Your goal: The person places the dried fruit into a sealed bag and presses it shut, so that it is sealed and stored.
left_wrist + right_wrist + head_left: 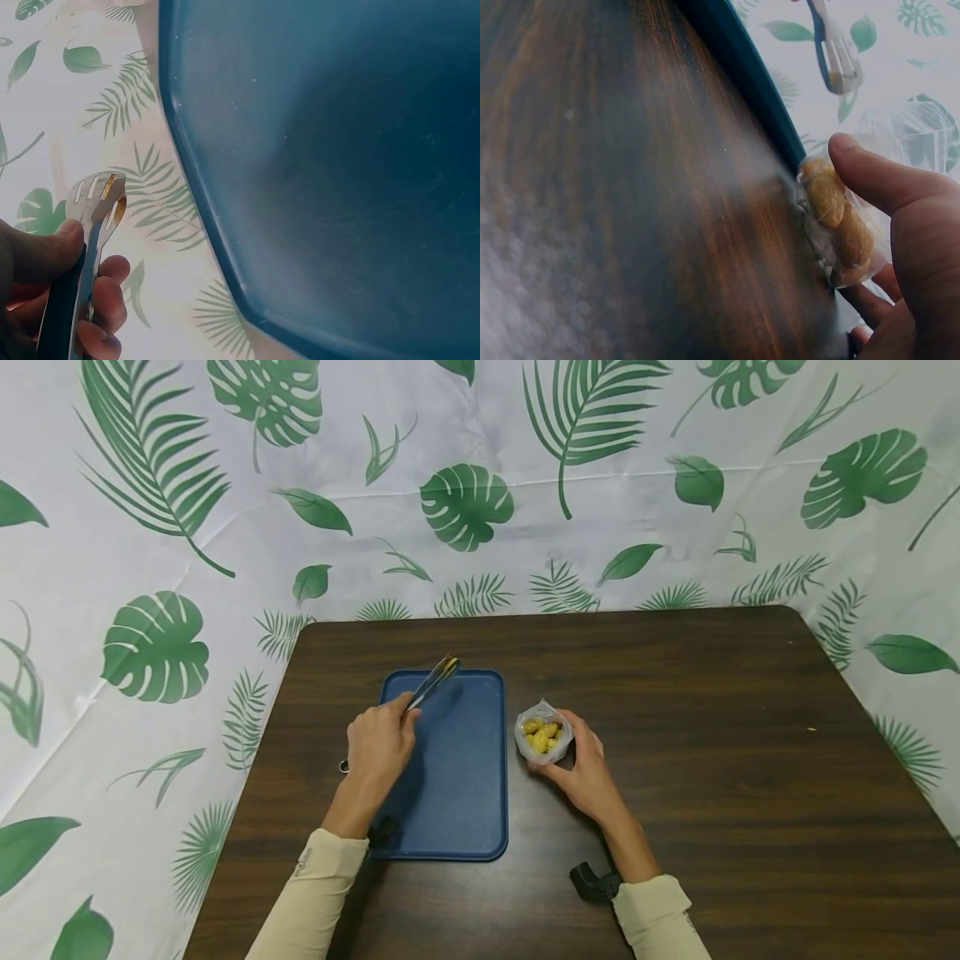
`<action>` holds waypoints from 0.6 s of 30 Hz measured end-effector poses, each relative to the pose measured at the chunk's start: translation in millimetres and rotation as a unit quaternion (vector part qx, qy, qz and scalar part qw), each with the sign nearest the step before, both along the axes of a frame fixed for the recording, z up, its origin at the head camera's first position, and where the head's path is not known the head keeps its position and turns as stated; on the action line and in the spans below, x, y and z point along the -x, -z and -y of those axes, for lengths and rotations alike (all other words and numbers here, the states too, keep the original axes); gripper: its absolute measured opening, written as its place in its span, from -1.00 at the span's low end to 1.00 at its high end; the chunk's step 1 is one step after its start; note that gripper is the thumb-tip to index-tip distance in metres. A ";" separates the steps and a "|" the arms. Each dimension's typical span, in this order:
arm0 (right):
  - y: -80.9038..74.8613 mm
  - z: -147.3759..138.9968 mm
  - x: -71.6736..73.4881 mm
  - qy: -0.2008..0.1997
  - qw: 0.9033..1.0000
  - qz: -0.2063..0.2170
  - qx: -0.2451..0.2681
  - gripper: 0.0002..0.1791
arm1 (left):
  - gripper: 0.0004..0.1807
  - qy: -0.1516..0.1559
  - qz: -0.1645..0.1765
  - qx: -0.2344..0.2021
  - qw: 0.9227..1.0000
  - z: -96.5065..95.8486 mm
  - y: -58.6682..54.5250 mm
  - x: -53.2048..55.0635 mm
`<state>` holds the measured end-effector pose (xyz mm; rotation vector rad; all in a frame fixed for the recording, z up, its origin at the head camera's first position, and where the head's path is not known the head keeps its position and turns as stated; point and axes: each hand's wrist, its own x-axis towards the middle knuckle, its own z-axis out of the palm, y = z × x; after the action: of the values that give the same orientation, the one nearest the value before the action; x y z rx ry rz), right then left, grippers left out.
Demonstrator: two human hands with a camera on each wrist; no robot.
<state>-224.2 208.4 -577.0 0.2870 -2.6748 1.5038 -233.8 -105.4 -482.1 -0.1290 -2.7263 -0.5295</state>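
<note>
In the head view my left hand (378,747) grips metal tongs (431,683) above the left side of a blue tray (461,777). Slotted, fork-like ends of the tongs (96,196) show in the left wrist view, close together, with a yellowish patch on them. My right hand (588,772) holds a clear plastic bag (542,710) by its side, thumb and fingers around it. Its mouth is open, and several yellow-brown oval pieces (826,201) sit inside. The bag stands on the table just right of the tray. What the pieces are I cannot tell.
A dark wood-grain table (720,752) extends to the right of the bag. One small yellow bit (812,728) lies on it at the right. Behind hangs a white cloth (375,552) printed with green leaves. A black wrist strap mount (595,883) sits at my right wrist.
</note>
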 end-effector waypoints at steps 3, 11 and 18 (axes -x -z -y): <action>-0.1 0.0 0.8 -0.001 1.000 0.002 -0.003 0.04 | -0.69 -0.001 -0.001 -0.001 1.000 -0.1 -3.1 -1.2; -2.6 0.7 -0.3 0.000 1.000 0.006 -0.002 0.05 | -0.68 -0.003 -0.008 -0.018 1.000 -0.6 -6.6 -5.9; -2.5 0.4 -0.3 -0.004 1.000 -0.004 0.000 0.04 | -0.69 -0.007 -0.028 -0.030 0.999 -0.4 -11.8 -10.8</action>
<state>-224.0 208.1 -574.5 0.3035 -2.6704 1.5006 -223.0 -105.0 -470.3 -0.1085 -2.6530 -0.5945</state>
